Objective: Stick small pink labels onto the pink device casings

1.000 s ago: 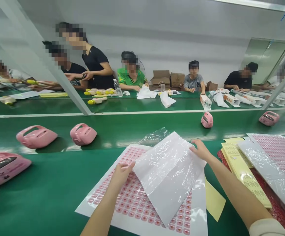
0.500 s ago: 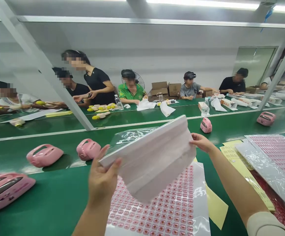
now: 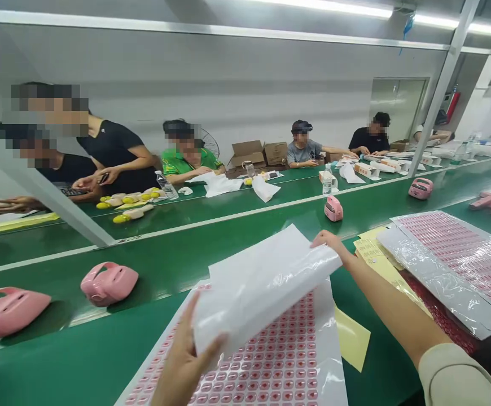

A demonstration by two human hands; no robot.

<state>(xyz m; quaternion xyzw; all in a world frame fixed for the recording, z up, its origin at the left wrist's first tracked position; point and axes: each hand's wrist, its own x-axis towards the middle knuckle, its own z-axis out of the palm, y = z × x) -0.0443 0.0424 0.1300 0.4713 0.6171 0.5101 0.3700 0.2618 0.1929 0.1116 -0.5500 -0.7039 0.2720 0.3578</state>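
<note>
A curled white sheet (image 3: 262,282), glossy on its near side, is held up between my two hands. My left hand (image 3: 184,355) grips its lower left end, the thumb in front and the fingers along the edge. At the upper right end, my right hand (image 3: 332,246) has its fingers closed over the sheet's edge. Beneath it lies a larger sheet of small pink-and-red stickers (image 3: 290,361), partly covered by the white sheet and my left hand. A piece of yellow paper (image 3: 353,338) sticks out from under the sticker sheet's right side.
Pink plastic housings (image 3: 109,283) stand along the green belt (image 3: 178,248). More sticker sheets (image 3: 452,248) and yellow label sheets (image 3: 381,270) are stacked at the right. Several co-workers sit or stand across the line, behind a slanted metal post (image 3: 76,208).
The white sheet has tipped over so its glossy side shows, and it is lower and more curled. My view has turned right; the pink housings appear further left.
</note>
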